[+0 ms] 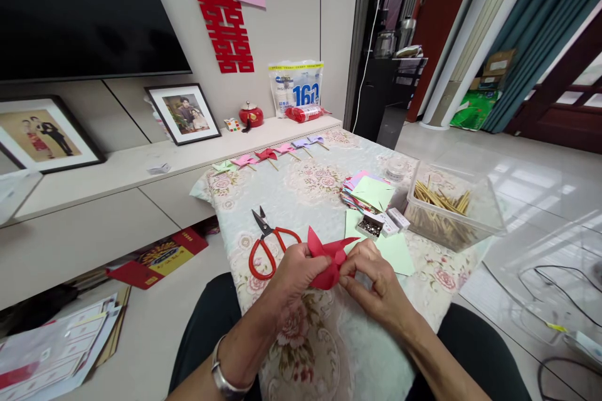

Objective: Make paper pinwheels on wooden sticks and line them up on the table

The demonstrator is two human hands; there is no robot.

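Observation:
A red paper pinwheel (324, 277) with folded blades is held up over the near part of the table. My left hand (294, 276) grips it from the left, thumb across the paper. My right hand (371, 276) pinches its right side near the centre; whether a pin sits between those fingertips is hidden. Orange-handled scissors (266, 241) lie just left of my left hand, blades pointing away. Beyond my right hand is a small open box of metal pins (370, 225), on green paper (399, 254). A stack of coloured paper squares (371, 191) lies behind it.
Finished pinwheels on sticks (266, 155) lie in a row along the far edge of the cloth-covered table (263, 191). A clear plastic bin (454, 232) of wooden sticks stands at the right, near small white boxes (399, 219) and a tape roll (397, 169).

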